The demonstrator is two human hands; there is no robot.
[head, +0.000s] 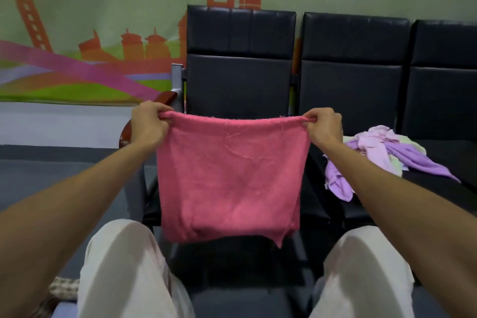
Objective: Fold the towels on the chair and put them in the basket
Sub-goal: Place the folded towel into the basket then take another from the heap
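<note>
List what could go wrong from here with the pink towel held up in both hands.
1. The left hand and right hand pinch only the top corners of the pink towel; a slip would likely drop it.
2. Its lower right corner hangs uneven, so the fold may come out crooked.
3. No basket is clearly visible, so placing it may mean reaching blind.

Pink towel [229,178]: rough, matt terry cloth; chairs [241,59]: smooth, faintly glossy leather-like padding; armrest [167,97]: glossy wood

Pink towel [229,178], lilac-and-cream towel heap [382,157], black chairs [240,59] — orange skyline mural [77,33], white trousers [124,266]
</note>
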